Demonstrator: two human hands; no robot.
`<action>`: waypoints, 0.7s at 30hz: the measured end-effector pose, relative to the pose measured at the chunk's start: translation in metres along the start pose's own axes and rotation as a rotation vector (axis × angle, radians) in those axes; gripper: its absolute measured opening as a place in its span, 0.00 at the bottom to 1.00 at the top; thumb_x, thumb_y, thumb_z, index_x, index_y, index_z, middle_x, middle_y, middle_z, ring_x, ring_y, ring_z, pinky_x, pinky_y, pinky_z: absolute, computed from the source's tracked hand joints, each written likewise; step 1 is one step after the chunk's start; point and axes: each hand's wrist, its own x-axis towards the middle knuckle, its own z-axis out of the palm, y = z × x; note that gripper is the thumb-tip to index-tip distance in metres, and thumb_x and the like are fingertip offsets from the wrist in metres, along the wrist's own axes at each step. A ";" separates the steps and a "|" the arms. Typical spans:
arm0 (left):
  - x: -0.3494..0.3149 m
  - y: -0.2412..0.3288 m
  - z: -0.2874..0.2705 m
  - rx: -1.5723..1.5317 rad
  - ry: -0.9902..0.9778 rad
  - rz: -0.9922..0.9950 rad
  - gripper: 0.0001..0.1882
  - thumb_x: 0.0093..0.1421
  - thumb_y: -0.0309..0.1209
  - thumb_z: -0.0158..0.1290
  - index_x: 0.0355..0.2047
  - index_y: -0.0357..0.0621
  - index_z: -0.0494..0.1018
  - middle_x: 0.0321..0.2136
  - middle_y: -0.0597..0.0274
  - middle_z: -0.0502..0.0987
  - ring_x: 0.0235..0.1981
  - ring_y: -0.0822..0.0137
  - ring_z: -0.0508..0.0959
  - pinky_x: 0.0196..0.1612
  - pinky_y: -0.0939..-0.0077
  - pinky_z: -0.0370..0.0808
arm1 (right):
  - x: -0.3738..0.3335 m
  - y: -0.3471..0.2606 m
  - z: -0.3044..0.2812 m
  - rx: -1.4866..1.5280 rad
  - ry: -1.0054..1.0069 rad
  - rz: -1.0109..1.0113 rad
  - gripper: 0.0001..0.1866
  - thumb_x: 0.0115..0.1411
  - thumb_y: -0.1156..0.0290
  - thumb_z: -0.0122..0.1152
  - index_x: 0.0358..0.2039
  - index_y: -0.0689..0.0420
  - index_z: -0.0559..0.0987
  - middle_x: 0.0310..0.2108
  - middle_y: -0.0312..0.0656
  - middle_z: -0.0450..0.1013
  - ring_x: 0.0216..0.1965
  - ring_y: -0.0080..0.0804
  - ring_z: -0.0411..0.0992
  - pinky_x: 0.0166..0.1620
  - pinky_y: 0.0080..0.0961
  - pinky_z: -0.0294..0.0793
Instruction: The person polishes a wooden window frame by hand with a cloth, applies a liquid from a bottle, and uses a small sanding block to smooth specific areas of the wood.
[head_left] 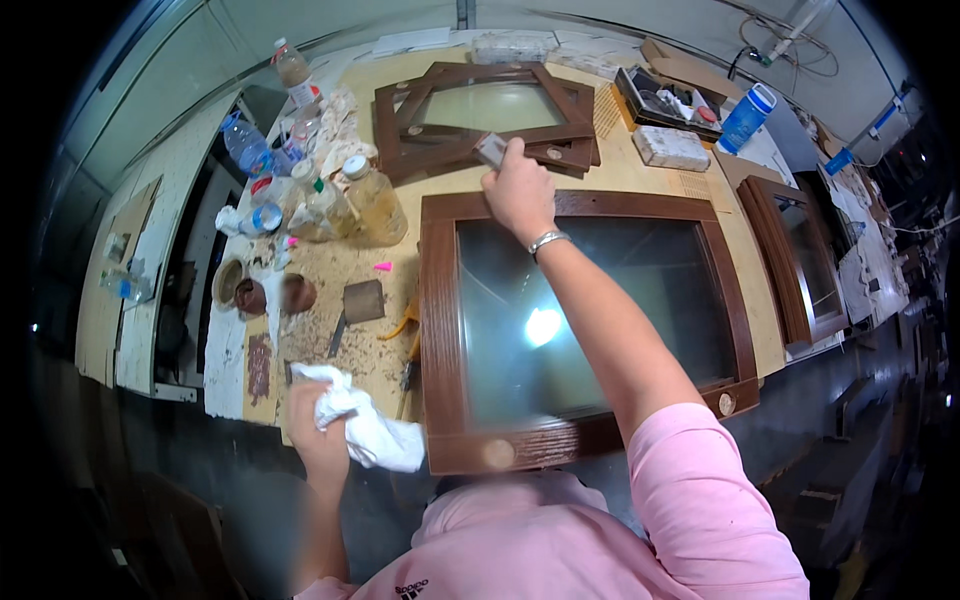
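My right hand (522,195) reaches forward over the far rail of a brown wooden-framed glass panel (442,300). It is closed on a small grey flat piece, perhaps a scraper (491,150), beside the stacked brown frames (395,140). A bracelet circles that wrist. At the near left table edge, my left hand (318,440) is closed on a crumpled white cloth (365,425). A small dark edge shows by its fingers; I cannot tell what it is. Light reflects off the panel's glass, and my right forearm covers part of it.
Bottles and a lidded glass jar (375,208) crowd the left. Closer lie a putty knife (338,335), a brown square block (364,300) and orange-handled pliers (402,326). On the right are a wrapped white block (670,148), a blue bottle (747,118) and upright brown frames (785,255).
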 end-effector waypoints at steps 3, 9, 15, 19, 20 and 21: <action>0.004 0.060 0.031 -0.072 -0.199 0.380 0.18 0.45 0.28 0.67 0.37 0.43 0.77 0.33 0.58 0.73 0.40 0.55 0.75 0.48 0.60 0.71 | 0.001 0.002 0.001 -0.018 -0.024 0.015 0.17 0.57 0.66 0.59 0.41 0.62 0.67 0.31 0.58 0.79 0.35 0.56 0.80 0.40 0.47 0.80; 0.044 0.001 0.064 0.338 -0.087 0.383 0.23 0.44 0.45 0.70 0.34 0.43 0.78 0.33 0.59 0.69 0.42 0.53 0.71 0.47 0.60 0.67 | -0.003 -0.012 0.001 -0.021 -0.009 -0.025 0.18 0.57 0.65 0.60 0.42 0.63 0.68 0.31 0.58 0.79 0.36 0.57 0.80 0.42 0.47 0.79; -0.011 0.014 0.064 -0.113 -0.250 0.487 0.26 0.46 0.59 0.66 0.31 0.51 0.78 0.42 0.59 0.74 0.51 0.53 0.72 0.53 0.55 0.66 | 0.002 -0.002 -0.001 -0.031 0.005 -0.036 0.19 0.57 0.64 0.60 0.43 0.62 0.69 0.32 0.58 0.79 0.36 0.57 0.79 0.43 0.48 0.79; 0.062 0.012 0.088 0.137 -0.107 0.445 0.27 0.47 0.58 0.65 0.34 0.48 0.76 0.49 0.58 0.75 0.56 0.48 0.69 0.60 0.51 0.61 | -0.002 -0.008 0.003 -0.037 -0.018 -0.037 0.19 0.57 0.63 0.60 0.43 0.62 0.69 0.32 0.58 0.79 0.36 0.58 0.79 0.43 0.49 0.78; 0.060 0.013 0.089 0.090 -0.155 0.471 0.27 0.47 0.57 0.66 0.35 0.49 0.76 0.51 0.58 0.75 0.58 0.48 0.69 0.60 0.51 0.61 | -0.002 -0.009 0.004 -0.040 -0.001 -0.055 0.19 0.57 0.64 0.59 0.43 0.62 0.69 0.32 0.59 0.79 0.36 0.58 0.79 0.44 0.49 0.78; 0.055 0.015 0.088 0.045 -0.203 0.496 0.27 0.47 0.57 0.66 0.36 0.49 0.76 0.52 0.59 0.75 0.59 0.47 0.68 0.61 0.50 0.60 | -0.003 -0.010 0.003 -0.036 -0.014 -0.044 0.19 0.57 0.64 0.59 0.43 0.62 0.68 0.32 0.59 0.79 0.36 0.59 0.79 0.44 0.49 0.78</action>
